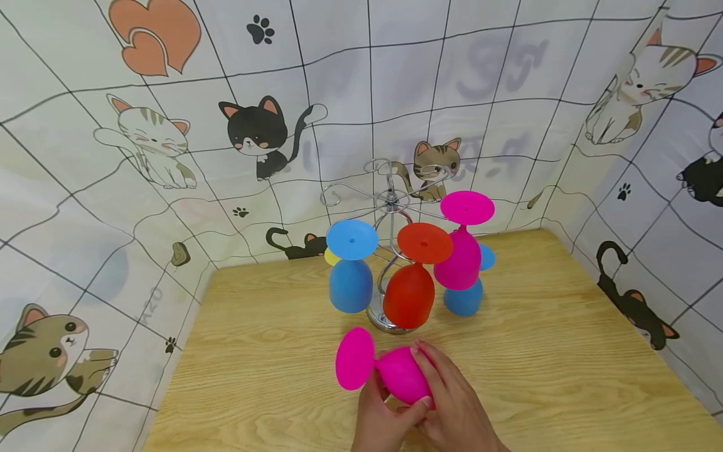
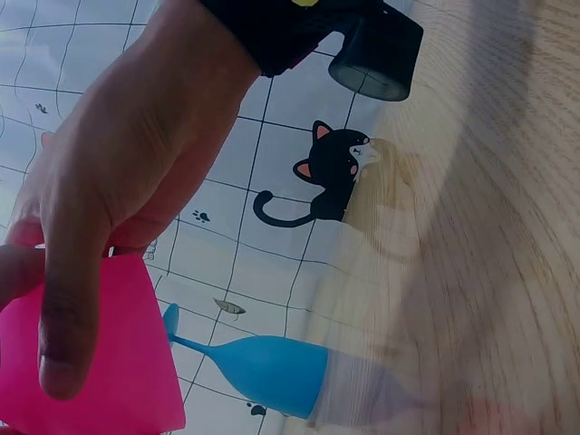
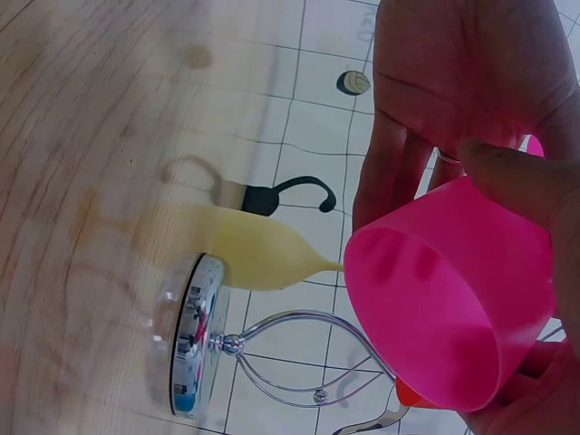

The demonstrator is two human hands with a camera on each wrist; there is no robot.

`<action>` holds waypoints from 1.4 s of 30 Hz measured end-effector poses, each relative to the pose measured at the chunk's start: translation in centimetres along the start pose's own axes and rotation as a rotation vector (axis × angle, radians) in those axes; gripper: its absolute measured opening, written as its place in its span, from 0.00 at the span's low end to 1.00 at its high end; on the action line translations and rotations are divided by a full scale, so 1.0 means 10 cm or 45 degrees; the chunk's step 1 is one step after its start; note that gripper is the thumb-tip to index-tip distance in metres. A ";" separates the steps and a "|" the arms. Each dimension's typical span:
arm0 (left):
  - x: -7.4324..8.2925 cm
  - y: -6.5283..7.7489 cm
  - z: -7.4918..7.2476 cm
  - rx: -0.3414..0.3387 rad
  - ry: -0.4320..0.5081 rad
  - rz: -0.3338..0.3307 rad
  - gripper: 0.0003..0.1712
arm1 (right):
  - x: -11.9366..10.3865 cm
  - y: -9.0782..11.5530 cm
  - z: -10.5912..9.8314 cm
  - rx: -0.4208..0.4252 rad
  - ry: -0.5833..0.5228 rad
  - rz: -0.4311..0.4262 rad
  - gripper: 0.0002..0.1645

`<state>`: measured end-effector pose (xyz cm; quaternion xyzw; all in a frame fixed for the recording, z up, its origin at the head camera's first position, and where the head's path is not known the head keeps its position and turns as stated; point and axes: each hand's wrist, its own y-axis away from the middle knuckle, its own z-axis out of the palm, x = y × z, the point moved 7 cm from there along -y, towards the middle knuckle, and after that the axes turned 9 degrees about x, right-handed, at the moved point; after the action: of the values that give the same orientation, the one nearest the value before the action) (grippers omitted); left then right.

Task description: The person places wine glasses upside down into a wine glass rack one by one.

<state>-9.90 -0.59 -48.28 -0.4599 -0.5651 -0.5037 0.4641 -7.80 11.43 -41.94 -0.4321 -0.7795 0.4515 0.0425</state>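
Note:
Both hands hold a bright pink plastic goblet point(image 1: 403, 375), tipped on its side low over the table, its round foot pointing left. My left hand point(image 1: 383, 417) is around the near side of the bowl, thumb by the rim and fingers partly hidden beneath. From the right, my right hand point(image 1: 460, 405) grips the bowl, fingers over its top. The goblet's hollow bowl point(image 3: 426, 317) faces the right wrist camera, and nothing shows inside. Ahead of the hands stands a chrome rack point(image 1: 391, 201) with curled arms, goblets hanging upside down around it.
On the rack's near side hang a blue goblet point(image 1: 351, 285), a red goblet point(image 1: 409, 295) and a second pink goblet point(image 1: 459, 260). Behind are another blue goblet point(image 1: 463, 298) and a yellow goblet point(image 3: 263, 249). A cat-print cloth point(image 1: 339, 88) encloses the wooden table point(image 1: 260, 364).

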 end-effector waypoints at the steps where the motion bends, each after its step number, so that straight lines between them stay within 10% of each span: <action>1: 0.00 0.01 0.01 -0.003 0.009 -0.004 0.46 | 0.01 0.00 0.01 -0.005 0.012 0.016 0.46; 20: 0.09 0.05 -0.04 0.038 -0.098 0.150 0.45 | -0.01 0.00 0.02 0.128 -0.053 -0.028 0.43; 35: 0.05 0.06 -0.02 -0.169 0.121 -0.058 0.47 | -0.03 0.03 0.01 0.155 -0.134 0.105 0.48; 42: 0.15 0.04 -0.08 -0.184 0.073 0.151 0.42 | -0.01 0.05 0.05 0.122 -0.215 0.184 0.50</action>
<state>-9.68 -1.31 -46.71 -0.5101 -0.4855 -0.5280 0.4747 -7.61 11.14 -42.60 -0.4452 -0.7246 0.5249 -0.0355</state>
